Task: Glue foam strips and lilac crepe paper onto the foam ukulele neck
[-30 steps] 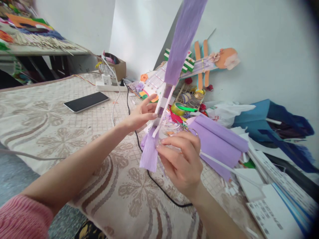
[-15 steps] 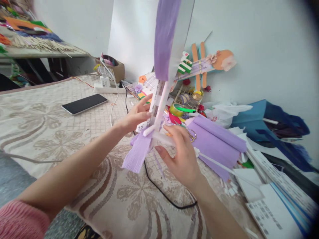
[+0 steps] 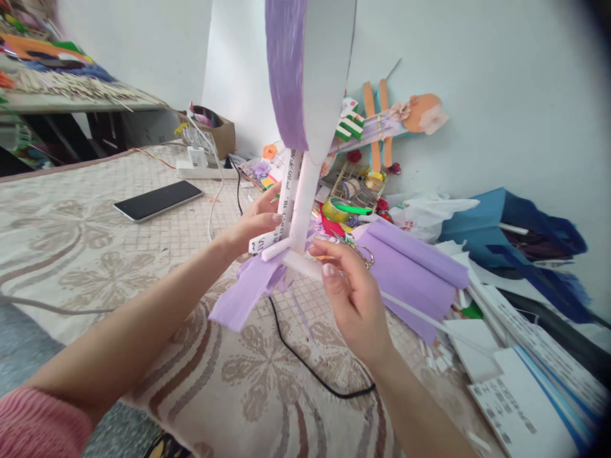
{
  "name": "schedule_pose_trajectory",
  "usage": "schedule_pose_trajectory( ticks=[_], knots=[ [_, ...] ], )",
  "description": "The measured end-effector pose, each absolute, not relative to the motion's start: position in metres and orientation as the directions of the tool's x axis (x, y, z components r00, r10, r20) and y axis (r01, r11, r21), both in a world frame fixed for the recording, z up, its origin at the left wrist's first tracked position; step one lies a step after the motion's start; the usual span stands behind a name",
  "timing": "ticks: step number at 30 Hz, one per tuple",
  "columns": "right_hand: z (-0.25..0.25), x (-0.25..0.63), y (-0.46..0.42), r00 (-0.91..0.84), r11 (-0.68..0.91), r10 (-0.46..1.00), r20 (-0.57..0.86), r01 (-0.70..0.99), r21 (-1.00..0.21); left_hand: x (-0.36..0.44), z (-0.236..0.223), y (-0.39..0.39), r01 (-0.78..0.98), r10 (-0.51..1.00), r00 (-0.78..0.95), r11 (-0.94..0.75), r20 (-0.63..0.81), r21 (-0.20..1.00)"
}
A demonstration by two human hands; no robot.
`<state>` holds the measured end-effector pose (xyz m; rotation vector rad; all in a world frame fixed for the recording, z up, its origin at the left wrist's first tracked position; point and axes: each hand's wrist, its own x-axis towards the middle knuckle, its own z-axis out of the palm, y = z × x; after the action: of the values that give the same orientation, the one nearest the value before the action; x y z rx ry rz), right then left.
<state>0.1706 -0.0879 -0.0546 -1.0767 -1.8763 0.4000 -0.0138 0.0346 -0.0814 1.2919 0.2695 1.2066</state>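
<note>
Pale walls [image 3: 477, 114] meet behind the table [image 3: 109, 254]; the floor [image 3: 119, 432] seems speckled grey

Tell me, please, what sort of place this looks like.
Probably a home or classroom craft corner: a roll of purple crepe paper lies on the patterned tablecloth, near scissors and a green-and-yellow tape roll.

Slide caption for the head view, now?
Two hands, left and right, at an upright white-and-purple craft piece above a patterned tablecloth.
</note>
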Motion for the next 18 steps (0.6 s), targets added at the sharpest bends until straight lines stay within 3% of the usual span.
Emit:
schedule_pose_trajectory(
  ticks=[3,6,8,11,14,18],
  knots=[
    [-0.0524,0.1718,-0.0869,-0.125,0.484,0.868,0.481,0.433,-0.760,-0.0148,-0.0836,0.0365,-0.561,0.788,0.433,-0.144,0.438,0.815],
    [-0.0538,0.1733,-0.0857,-0.101,0.476,0.872,0.479,0.403,-0.782,-0.0151,-0.0844,0.0370,-0.550,0.784,0.445,-0.142,0.433,0.823],
    [-0.0544,0.1739,-0.0857,-0.082,0.520,0.838,0.540,0.424,-0.742,-0.0147,-0.0840,0.0366,-0.545,0.780,0.449,-0.148,0.437,0.825],
    [-0.0541,0.1733,-0.0867,-0.152,0.599,0.756,0.637,0.554,-0.578,-0.0138,-0.0831,0.0356,-0.549,0.771,0.449,-0.160,0.451,0.820],
    [-0.0558,0.1708,-0.0879,-0.289,0.603,0.755,0.588,0.657,-0.452,-0.0134,-0.0822,0.0346,-0.549,0.770,0.456,-0.151,0.446,0.822],
    [-0.0595,0.1674,-0.0904,-0.353,0.597,0.782,0.513,0.661,-0.455,-0.0135,-0.0814,0.0337,-0.525,0.770,0.459,-0.167,0.443,0.835]
  ],
)
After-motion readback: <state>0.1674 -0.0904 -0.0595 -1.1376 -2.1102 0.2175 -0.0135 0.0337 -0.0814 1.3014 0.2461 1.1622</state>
